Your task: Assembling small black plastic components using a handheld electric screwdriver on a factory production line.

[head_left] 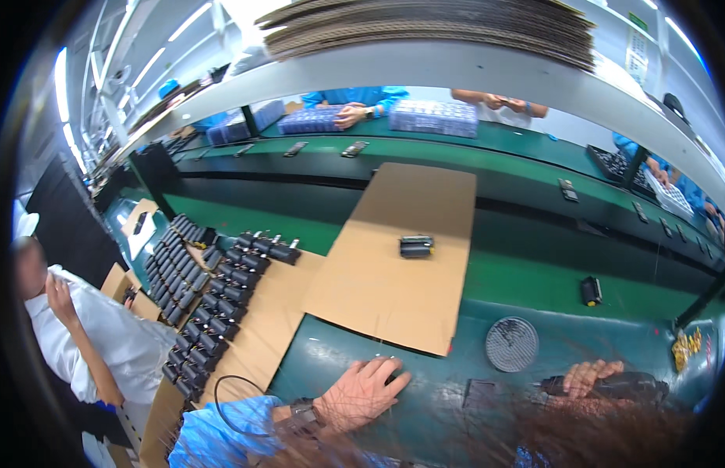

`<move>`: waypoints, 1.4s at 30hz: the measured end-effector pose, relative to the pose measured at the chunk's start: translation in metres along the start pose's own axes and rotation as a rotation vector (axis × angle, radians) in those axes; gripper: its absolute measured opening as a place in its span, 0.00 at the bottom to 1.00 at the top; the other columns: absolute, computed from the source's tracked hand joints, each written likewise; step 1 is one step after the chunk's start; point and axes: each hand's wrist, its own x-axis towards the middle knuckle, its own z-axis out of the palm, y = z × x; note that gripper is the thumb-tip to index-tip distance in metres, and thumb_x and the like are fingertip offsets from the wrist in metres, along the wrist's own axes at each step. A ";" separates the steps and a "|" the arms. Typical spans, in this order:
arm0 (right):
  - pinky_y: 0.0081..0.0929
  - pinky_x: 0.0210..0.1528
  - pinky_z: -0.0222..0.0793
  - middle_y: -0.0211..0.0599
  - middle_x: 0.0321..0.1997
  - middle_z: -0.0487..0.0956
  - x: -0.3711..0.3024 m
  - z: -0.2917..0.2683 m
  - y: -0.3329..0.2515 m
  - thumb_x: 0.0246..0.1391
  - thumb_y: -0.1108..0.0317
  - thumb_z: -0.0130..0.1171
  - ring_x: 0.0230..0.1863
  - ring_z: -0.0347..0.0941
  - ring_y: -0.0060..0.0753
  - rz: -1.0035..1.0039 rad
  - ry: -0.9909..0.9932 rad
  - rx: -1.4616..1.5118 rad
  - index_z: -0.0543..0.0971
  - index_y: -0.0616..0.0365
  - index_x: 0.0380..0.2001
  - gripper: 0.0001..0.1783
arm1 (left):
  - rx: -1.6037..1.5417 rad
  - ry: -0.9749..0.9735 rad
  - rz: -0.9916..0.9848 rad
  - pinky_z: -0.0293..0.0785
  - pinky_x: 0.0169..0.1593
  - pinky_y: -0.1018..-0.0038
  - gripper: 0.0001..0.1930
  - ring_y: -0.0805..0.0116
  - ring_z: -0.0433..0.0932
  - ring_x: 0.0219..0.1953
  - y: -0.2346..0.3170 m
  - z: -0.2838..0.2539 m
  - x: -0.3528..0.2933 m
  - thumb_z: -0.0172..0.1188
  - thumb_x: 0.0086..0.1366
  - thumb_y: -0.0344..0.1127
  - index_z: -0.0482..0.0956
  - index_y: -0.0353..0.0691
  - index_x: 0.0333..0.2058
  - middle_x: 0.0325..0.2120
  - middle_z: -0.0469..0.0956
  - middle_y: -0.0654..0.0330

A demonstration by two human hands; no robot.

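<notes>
My left hand rests palm down on the dark green worktop, its fingers loosely spread and a dark gap beside the thumb. A band is on that wrist, with a thin black cable looping by the blue sleeve. At the lower right my right hand is wrapped around a black electric screwdriver, which lies roughly level with its narrow end to the left. Hair in front hides part of this hand. Between the hands are a small dark block and, farther off, a round grey ridged dish.
A cardboard sheet holds one black device. Another device stands to its right. Rows of black devices fill cardboard at left, beside a person. A shelf crosses overhead; co-workers sit beyond the conveyor.
</notes>
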 end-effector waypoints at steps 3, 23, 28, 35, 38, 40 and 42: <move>0.18 0.12 0.58 0.26 0.16 0.63 0.001 -0.008 -0.003 0.61 0.22 0.45 0.11 0.59 0.19 -0.002 -0.043 0.017 0.66 0.54 0.35 0.39 | 0.095 0.121 -0.141 0.75 0.52 0.59 0.25 0.57 0.75 0.54 0.002 -0.017 -0.008 0.68 0.59 0.45 0.76 0.47 0.55 0.54 0.71 0.56; 0.25 0.16 0.55 0.33 0.16 0.68 0.002 -0.010 -0.009 0.53 0.13 0.39 0.13 0.59 0.27 0.088 0.038 0.054 0.74 0.53 0.35 0.48 | 0.178 0.549 -0.813 0.75 0.52 0.56 0.23 0.46 0.76 0.50 -0.248 0.008 -0.037 0.72 0.55 0.40 0.78 0.42 0.48 0.47 0.74 0.51; 0.18 0.13 0.60 0.29 0.16 0.64 0.001 -0.018 -0.003 0.64 0.27 0.48 0.12 0.60 0.21 0.013 -0.011 0.058 0.65 0.56 0.36 0.37 | 0.090 0.621 -0.735 0.73 0.56 0.57 0.23 0.47 0.75 0.52 -0.267 0.011 -0.026 0.74 0.53 0.37 0.78 0.41 0.48 0.47 0.74 0.52; 0.22 0.15 0.59 0.31 0.17 0.67 -0.002 -0.013 -0.007 0.59 0.20 0.44 0.13 0.61 0.24 0.072 -0.020 0.101 0.70 0.55 0.36 0.42 | 0.165 0.681 -0.722 0.73 0.56 0.57 0.26 0.47 0.73 0.53 -0.270 0.011 -0.028 0.76 0.51 0.36 0.78 0.40 0.48 0.48 0.73 0.51; 0.22 0.15 0.59 0.31 0.17 0.67 0.003 -0.014 -0.010 0.58 0.20 0.44 0.13 0.61 0.24 0.097 -0.088 0.084 0.70 0.55 0.36 0.42 | 0.243 0.700 -0.757 0.71 0.58 0.56 0.28 0.47 0.72 0.54 -0.240 -0.003 -0.008 0.75 0.51 0.36 0.77 0.39 0.51 0.49 0.73 0.51; 0.19 0.13 0.59 0.28 0.18 0.67 0.007 -0.008 -0.016 0.59 0.21 0.47 0.12 0.61 0.21 0.050 -0.054 -0.130 0.67 0.54 0.38 0.41 | 0.140 0.760 -0.581 0.69 0.58 0.55 0.28 0.47 0.71 0.56 -0.204 -0.015 0.014 0.74 0.52 0.37 0.77 0.41 0.52 0.53 0.73 0.53; 0.22 0.17 0.62 0.28 0.19 0.67 0.021 -0.023 -0.021 0.56 0.19 0.48 0.15 0.63 0.23 0.167 -0.295 -0.091 0.67 0.54 0.39 0.43 | -0.005 0.717 -0.432 0.68 0.58 0.55 0.28 0.47 0.71 0.57 -0.139 -0.048 0.030 0.73 0.53 0.37 0.76 0.40 0.53 0.53 0.74 0.53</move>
